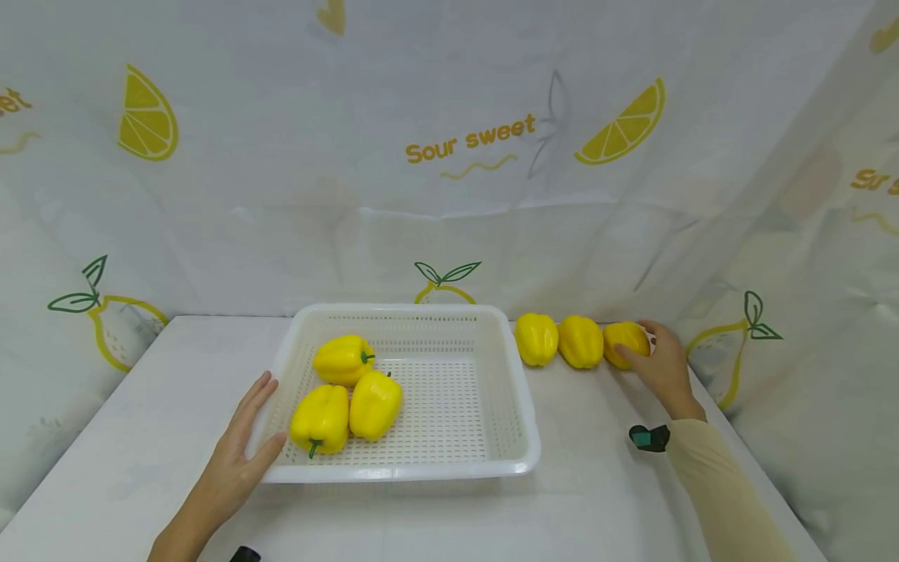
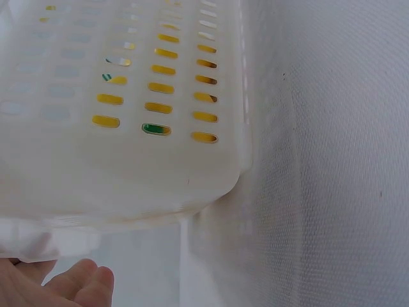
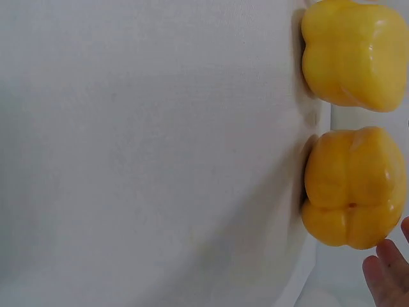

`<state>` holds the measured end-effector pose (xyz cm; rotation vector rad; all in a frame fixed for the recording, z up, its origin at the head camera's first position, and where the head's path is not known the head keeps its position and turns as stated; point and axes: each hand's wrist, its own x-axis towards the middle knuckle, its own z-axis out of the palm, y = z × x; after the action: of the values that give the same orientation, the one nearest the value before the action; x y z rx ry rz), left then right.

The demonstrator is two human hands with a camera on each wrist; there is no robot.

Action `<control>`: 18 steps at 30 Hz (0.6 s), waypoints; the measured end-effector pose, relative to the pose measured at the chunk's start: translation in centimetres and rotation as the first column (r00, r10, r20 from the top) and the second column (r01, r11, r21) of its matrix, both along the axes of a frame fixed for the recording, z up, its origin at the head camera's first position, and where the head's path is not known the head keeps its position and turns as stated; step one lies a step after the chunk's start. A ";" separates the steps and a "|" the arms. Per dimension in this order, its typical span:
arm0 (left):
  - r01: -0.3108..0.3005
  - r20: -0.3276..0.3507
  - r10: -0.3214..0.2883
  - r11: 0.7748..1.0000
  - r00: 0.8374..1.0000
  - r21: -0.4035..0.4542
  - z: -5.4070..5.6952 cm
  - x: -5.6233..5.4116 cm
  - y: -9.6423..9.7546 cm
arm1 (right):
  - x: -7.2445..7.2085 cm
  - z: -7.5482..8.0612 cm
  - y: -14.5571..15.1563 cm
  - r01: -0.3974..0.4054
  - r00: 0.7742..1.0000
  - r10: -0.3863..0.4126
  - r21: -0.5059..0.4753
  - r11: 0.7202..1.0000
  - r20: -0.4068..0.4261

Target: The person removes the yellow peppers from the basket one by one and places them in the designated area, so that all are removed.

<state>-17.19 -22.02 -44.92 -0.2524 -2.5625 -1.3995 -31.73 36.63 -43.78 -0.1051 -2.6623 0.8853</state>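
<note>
In the head view, a white plastic basket (image 1: 393, 473) holds three yellow bell peppers, one at the back (image 1: 344, 360), one in front (image 1: 320, 420) and one beside it (image 1: 376, 406). My left hand (image 1: 235, 449) rests at the basket's left rim, fingers extended and thumb reaching over the edge. Three more yellow peppers stand in a row right of the basket: the nearest to it (image 1: 537, 340), a middle one (image 1: 581, 342) and the rightmost (image 1: 625, 345). My right hand (image 1: 663, 368) holds the rightmost pepper between thumb and fingers; its fingertips touch the pepper (image 3: 354, 188) in the right wrist view.
The white table (image 1: 449, 523) meets a lemon-printed curtain (image 1: 449, 234) at the back. More of that cloth (image 1: 829, 375) hangs along the right side. A small black-and-green object (image 1: 649, 439) shows by the right wrist.
</note>
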 end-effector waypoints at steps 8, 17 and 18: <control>-0.001 -0.016 0.000 1.000 1.000 -0.016 0.0 -0.1 0.0 | 0.3 0.5 -0.7 -0.011 1.000 0.011 0.001 1.000 0.002; 0.003 -0.003 -0.003 1.000 1.000 -0.005 0.0 0.0 0.0 | 0.5 1.2 -1.2 -0.026 0.999 0.026 0.009 1.000 -0.024; 0.002 0.001 -0.002 1.000 1.000 -0.004 0.1 0.0 0.0 | 0.6 1.3 -1.3 -0.030 0.999 0.030 0.008 1.000 -0.029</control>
<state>-17.18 -21.97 -44.86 -0.2556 -2.5665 -1.3961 -31.18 35.33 -42.48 -0.0501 -2.6466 0.8789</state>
